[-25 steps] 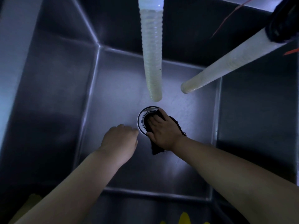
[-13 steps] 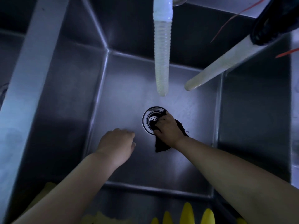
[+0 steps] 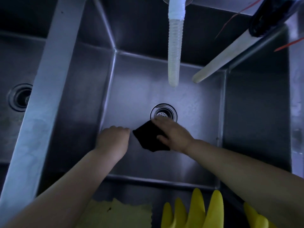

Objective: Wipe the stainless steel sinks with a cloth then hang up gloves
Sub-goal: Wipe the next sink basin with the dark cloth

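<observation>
Wiping step in hand, middle basin. Right hand (image 3: 172,134) lies on a dark cloth (image 3: 148,139), fingers spread fairly flat and pressing it to the floor of the stainless steel sink (image 3: 131,89); the thumb side may pinch an edge, but blur hides that. Cloth sits on the sink bottom just in front of the drain strainer (image 3: 164,113), its far corner touching the strainer's rim; the fingertips reach that rim too.

Left hand (image 3: 113,140) rests on the sink floor just beside the cloth, fingers curled under, holding nothing visible; it looks like a brace.

Two corrugated hoses hang over the basin: one straight down from the tap end (image 3: 174,51), one slanting in from the right (image 3: 227,58). Neither touches the hands.

A second basin with its own drain (image 3: 20,97) lies to the left, past the dividing ledge (image 3: 49,89). Yellow rubber gloves (image 3: 202,211) lie on the near edge, fingers pointing toward the basin, with a yellow cloth (image 3: 118,214) next to them.

Judgement: floor near the drain is being covered; walls, corners and the left basin probably remain. Next move calls for sweeping the cloth flat across the bare floor, keeping pressure even. Gloves are not yet hung.
</observation>
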The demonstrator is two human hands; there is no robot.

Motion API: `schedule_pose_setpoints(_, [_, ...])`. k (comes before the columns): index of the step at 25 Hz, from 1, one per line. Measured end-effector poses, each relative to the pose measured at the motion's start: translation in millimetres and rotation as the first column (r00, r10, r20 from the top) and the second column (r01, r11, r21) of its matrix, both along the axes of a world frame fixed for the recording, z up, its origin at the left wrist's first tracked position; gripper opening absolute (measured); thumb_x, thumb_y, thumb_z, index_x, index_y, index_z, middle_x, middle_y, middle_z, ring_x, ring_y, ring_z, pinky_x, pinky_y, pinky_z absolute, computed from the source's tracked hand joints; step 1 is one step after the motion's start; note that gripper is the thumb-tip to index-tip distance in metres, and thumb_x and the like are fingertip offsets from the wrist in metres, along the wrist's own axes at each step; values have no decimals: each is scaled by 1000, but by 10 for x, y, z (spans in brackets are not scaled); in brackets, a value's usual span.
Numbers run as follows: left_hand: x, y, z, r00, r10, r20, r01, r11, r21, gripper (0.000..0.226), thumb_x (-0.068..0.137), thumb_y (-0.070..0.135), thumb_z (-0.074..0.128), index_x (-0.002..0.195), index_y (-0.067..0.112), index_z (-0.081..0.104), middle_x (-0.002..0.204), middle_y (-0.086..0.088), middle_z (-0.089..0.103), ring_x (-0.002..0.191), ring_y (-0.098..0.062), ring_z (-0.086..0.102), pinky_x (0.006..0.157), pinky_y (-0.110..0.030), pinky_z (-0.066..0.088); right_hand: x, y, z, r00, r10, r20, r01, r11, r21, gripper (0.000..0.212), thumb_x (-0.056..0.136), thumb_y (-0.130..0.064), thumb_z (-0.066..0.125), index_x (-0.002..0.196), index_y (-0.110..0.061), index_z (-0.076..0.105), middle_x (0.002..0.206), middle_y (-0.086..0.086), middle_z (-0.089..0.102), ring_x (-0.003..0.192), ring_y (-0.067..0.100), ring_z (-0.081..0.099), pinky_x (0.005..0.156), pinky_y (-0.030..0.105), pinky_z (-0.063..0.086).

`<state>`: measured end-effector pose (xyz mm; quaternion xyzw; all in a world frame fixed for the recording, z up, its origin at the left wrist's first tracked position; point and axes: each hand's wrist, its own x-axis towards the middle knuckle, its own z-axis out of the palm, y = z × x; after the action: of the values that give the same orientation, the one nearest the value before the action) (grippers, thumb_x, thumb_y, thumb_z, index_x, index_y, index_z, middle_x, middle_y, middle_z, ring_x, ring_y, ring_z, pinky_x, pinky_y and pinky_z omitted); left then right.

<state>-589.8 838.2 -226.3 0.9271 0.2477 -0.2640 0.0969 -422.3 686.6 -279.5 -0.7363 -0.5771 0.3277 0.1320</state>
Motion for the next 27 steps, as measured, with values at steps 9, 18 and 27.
schedule_pose_setpoints(9, [391, -424, -709, 802, -575, 161, 595, 747, -297, 55, 98, 6, 31, 150, 19, 15, 159, 0, 7, 145, -18, 4, 117, -31, 7, 878, -502, 796, 894, -407, 186, 432, 894, -121, 28, 94, -18, 50, 117, -20, 65, 123, 1, 63, 112, 20, 57, 95, 29, 43])
schedule_pose_setpoints(18, [37, -95, -767, 825, -553, -121, 534, 831, -156, 69, 93, 13, 35, 150, 26, 0, 159, 6, -6, 143, -17, 12, 107, -34, 22, 1068, -975, 1458, 796, -4, 606, 215, 937, -275, 34, 94, -27, 38, 119, -24, 61, 118, -2, 62, 111, 22, 53, 95, 32, 29])
schedule_pose_setpoints(27, [436, -423, -791, 454, -870, 191, 891, 449, -70, 74, 74, 48, 72, 139, 30, 41, 145, 1, 43, 136, -21, 34, 110, -46, 28, 1613, -981, 1617, 582, -270, 767, 427, 904, -6, 34, 93, -28, 40, 105, -18, 70, 110, 2, 66, 137, 22, 31, 117, 41, -4])
